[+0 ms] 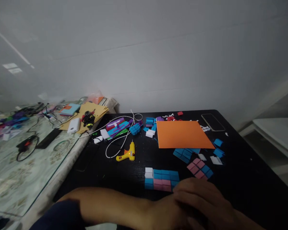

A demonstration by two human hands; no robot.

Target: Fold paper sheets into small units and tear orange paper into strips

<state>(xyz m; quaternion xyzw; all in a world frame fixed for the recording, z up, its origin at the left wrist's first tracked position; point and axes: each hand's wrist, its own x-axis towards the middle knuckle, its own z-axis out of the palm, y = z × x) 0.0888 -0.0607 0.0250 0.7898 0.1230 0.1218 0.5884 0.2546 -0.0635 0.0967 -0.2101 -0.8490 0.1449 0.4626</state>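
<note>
My left hand (pixel 166 212) reaches in from the lower left. Its fingers are hidden behind my right hand (pixel 203 201), which lies against it with fingers bent and close together. Whatever may be between the two hands does not show. Just beyond them lies a block of folded paper squares (pixel 162 180) in blue, pink and white, its right corner by my right fingers. A pink and blue folded paper piece (pixel 200 168) rests farther right. Behind it, a blue folded piece (pixel 183 155) is partly under an orange sheet (pixel 183 134).
A yellow glue gun (pixel 128 152) lies left of centre beside a looped white cable (pixel 107 150). Colored paper strips (pixel 117 126), blue folded bits (pixel 135 128) and a phone-like frame (pixel 213 122) sit toward the back. A cluttered glass-topped table (pixel 38 169) adjoins on the left.
</note>
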